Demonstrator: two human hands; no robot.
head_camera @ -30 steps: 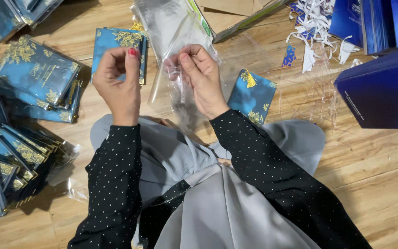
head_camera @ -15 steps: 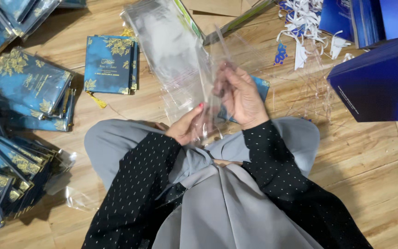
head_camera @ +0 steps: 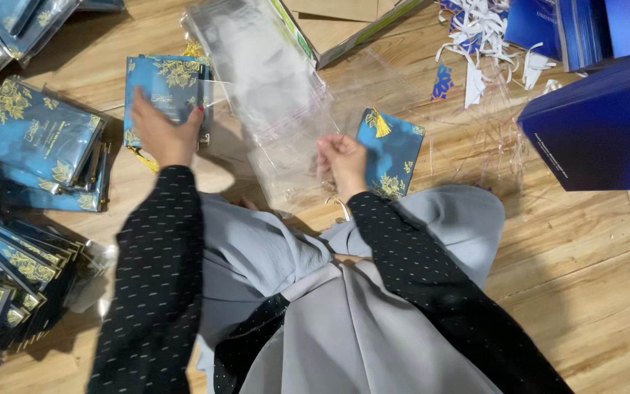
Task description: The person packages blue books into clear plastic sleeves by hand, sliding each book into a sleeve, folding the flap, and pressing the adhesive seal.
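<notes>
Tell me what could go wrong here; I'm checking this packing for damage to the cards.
The left hand presses on a small stack of blue cards whose yellow tassel sticks out by the wrist; it could snag. The right hand pinches a thin clear sleeve, which might crease or tear if tugged. A loose card lies against the person's knee, where it could get bent.
</notes>
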